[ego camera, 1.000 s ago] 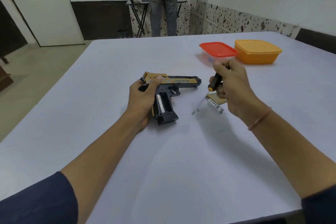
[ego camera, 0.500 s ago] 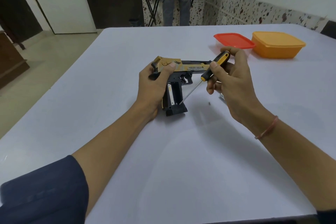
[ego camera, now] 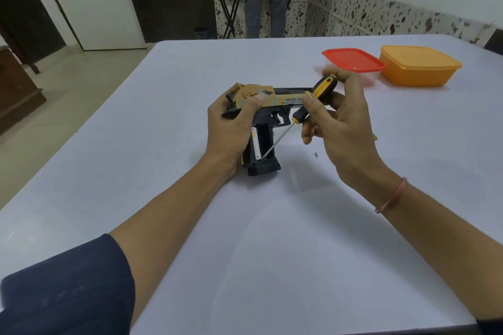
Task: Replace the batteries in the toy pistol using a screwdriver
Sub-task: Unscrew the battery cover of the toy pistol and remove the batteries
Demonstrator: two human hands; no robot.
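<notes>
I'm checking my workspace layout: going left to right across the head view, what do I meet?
White door → left hand → right hand → orange container.

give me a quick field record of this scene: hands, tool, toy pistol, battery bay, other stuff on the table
left hand: left hand grips the rear of the toy pistol
right hand: right hand holds the screwdriver by its black and yellow handle
tool tip: at the lower end of the battery
battery bay: open in the grip, one battery inside, plus mark showing
table: table carries a small screw-like piece, a red-lidded container and an orange container
</notes>
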